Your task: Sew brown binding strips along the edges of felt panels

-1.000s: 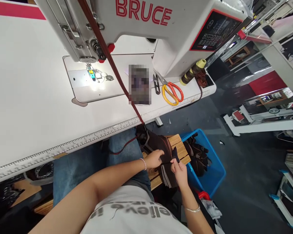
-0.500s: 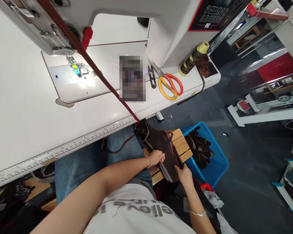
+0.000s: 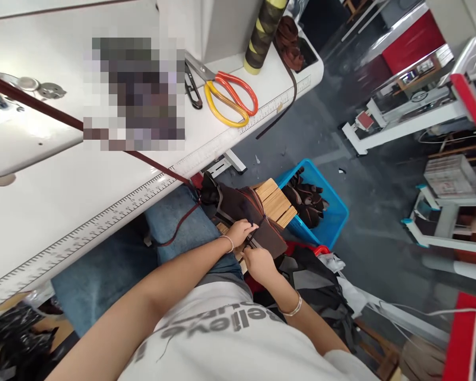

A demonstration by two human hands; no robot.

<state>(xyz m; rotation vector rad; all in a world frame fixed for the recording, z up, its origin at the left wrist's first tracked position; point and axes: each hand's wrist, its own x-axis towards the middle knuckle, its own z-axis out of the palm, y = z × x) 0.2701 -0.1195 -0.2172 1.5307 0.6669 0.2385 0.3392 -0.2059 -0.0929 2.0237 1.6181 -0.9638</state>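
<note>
On a slatted wooden stool (image 3: 272, 198) beside the person's right thigh, between the jeans (image 3: 182, 222) and a blue bin (image 3: 333, 222), lies a stack of dark brown fabric pieces (image 3: 238, 201), slanting away from the body. A thin dark tie (image 3: 264, 217) crosses the pieces on the side toward the bin. The left hand (image 3: 240, 231), with a pink bracelet at its wrist, rests on the near part of the stack, its fingers extended over the top piece; whether they pinch anything cannot be told. The right hand (image 3: 259, 263) is just beside it, at the near edge of the stack, its fingers curled inward; what they grip, if anything, is hidden.

The blue bin stands past the stool and holds more dark pieces (image 3: 307, 203). Nearer the body, dark grey cloth (image 3: 313, 280) is heaped next to the right forearm.

A long brown strip (image 3: 153, 164) runs across the white tabletop (image 3: 83, 206), over the ruler (image 3: 148, 191) along its edge and down toward the far end of the stack. A narrower reddish strip (image 3: 180, 226) curves over the jeans. Scissors (image 3: 211, 80) with one orange and one yellow handle lie on the tabletop, black thread snips (image 3: 198, 103) just beside them. A yellow-and-dark thread cone (image 3: 264, 39) is near, next to a recess containing coiled brown strip (image 3: 289, 47).
</note>
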